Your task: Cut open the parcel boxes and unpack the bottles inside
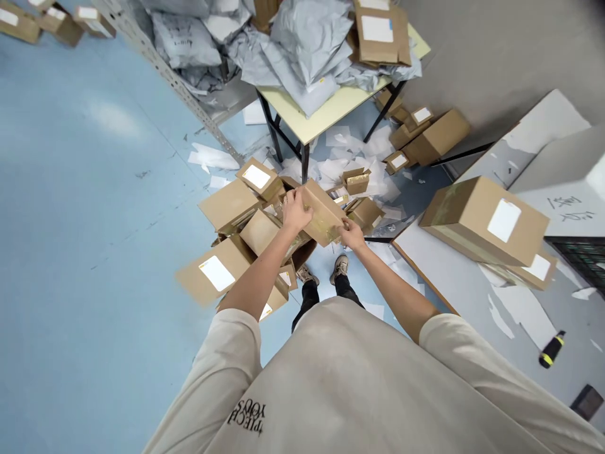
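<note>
Between my two hands is a brown cardboard box (326,211), held at an angle over a heap of other boxes. My left hand (296,211) is closed on its left side, fingers bent over the edge. At the box's lower right corner, my right hand (351,234) grips with thumb and fingers. Just beneath and to the left lie several cardboard boxes, among them one with a white label (258,177) and a larger labelled box (218,273). What the held box contains, if anything, is hidden.
A pale yellow table (309,123) piled with grey mailing bags (307,44) stands ahead, beside a metal shelf (165,69). Paper scraps (338,161) litter the blue floor. On the right-hand desk (435,258) are a large box (486,221) and a black-and-yellow cutter (552,350).
</note>
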A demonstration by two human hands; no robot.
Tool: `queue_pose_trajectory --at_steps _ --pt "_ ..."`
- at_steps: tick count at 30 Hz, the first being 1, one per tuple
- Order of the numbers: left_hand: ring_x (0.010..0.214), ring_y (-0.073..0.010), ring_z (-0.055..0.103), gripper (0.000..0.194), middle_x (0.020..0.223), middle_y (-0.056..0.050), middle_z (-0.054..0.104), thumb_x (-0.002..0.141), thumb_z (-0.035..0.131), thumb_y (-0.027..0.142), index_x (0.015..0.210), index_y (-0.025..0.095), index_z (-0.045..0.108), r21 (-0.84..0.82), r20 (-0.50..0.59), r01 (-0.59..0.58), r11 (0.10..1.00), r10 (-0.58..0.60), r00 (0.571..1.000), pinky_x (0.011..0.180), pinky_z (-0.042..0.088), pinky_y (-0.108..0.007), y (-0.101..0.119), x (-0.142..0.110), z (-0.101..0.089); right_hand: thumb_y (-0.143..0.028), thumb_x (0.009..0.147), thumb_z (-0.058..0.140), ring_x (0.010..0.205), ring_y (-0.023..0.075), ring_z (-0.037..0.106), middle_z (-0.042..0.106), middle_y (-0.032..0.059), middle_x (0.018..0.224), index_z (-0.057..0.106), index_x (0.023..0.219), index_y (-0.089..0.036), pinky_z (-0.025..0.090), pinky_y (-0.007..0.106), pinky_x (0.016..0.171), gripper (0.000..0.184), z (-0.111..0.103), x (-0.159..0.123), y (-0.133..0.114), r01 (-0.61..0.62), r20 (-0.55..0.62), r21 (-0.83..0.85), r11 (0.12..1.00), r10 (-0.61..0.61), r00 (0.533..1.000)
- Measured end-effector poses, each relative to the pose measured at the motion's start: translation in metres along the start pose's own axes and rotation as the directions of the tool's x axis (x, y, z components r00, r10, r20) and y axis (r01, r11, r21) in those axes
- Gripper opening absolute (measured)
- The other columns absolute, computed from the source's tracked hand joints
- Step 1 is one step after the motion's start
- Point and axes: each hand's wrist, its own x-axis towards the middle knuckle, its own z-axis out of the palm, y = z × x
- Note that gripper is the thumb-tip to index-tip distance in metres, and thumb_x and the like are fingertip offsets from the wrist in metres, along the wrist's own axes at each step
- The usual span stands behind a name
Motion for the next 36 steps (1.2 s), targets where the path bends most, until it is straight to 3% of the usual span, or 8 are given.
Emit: queue_pose_trajectory --at_steps 3,8,13,18,25,36 --pt "0.138 -0.0376 0.047 0.076 0.137 -0.014 0.047 0.077 0.067 0.02 0.15 0.025 0.044 -0.034 0.031 -0.092 0.995 0.093 0.995 0.121 0.038 -0.053 0.043 -0.004 0.001 -0.04 0.08 0.065 0.104 0.0283 0.071 0.077 0.0075 0.115 0.067 0.134 -0.021 0.055 0.048 0.101 0.058 -0.044 -0.018 -0.001 -0.084 -0.111 0.044 0.995 0.089 0.99" --pt "0.139 -0.0342 0.047 0.079 0.14 -0.013 0.045 0.077 0.065 0.013 0.151 0.024 0.039 -0.11 0.05 -0.224 0.968 0.231 0.972 0.122 0.039 -0.049 0.124 -0.011 0.023 -0.04 0.081 0.064 0.118 0.0322 0.067 0.073 0.0112 0.129 0.064 0.14 -0.019 0.051 0.05 0.108 0.063 -0.124 -0.048 0.009 -0.024 -0.291 0.075 0.997 0.044 0.956" --pt "0.135 -0.0319 0.052 0.072 0.141 -0.013 0.045 0.081 0.064 0.014 0.147 0.025 0.038 -0.206 0.108 -0.237 0.949 0.263 0.959 0.118 0.044 -0.047 0.197 -0.024 0.072 -0.041 0.083 0.064 0.126 0.033 0.063 0.066 0.014 0.141 0.061 0.144 -0.017 0.048 0.051 0.112 0.065 -0.198 -0.063 0.047 0.012 -0.399 0.088 0.996 0.024 0.917" --pt "0.135 -0.0283 0.051 0.059 0.133 -0.011 0.049 0.081 0.064 0.014 0.134 0.025 0.043 -0.223 0.095 -0.231 0.947 0.257 0.962 0.118 0.042 -0.043 0.249 -0.044 0.128 -0.041 0.084 0.065 0.124 0.0317 0.065 0.064 0.0156 0.144 0.06 0.145 -0.015 0.048 0.049 0.112 0.067 -0.256 -0.073 0.105 0.015 -0.411 0.067 0.998 0.014 0.911" --pt "0.131 -0.0264 0.052 0.049 0.129 -0.01 0.05 0.082 0.066 0.017 0.126 0.024 0.045 -0.191 0.029 -0.262 0.946 0.272 0.962 0.116 0.042 -0.04 0.299 -0.06 0.169 -0.042 0.087 0.065 0.128 0.0303 0.062 0.062 0.0159 0.147 0.059 0.145 -0.014 0.048 0.046 0.112 0.065 -0.297 -0.083 0.151 0.042 -0.359 0.129 0.991 0.007 0.933" --pt "0.124 -0.0243 0.053 0.04 0.124 -0.009 0.05 0.082 0.064 0.021 0.116 0.025 0.044 -0.263 0.195 -0.248 0.933 0.303 0.933 0.101 0.05 -0.036 0.32 -0.078 0.227 -0.044 0.088 0.061 0.132 0.0313 0.058 0.063 0.0177 0.141 0.061 0.14 -0.013 0.044 0.046 0.115 0.061 -0.336 -0.103 0.192 -0.056 -0.534 0.109 0.992 0.106 0.839"
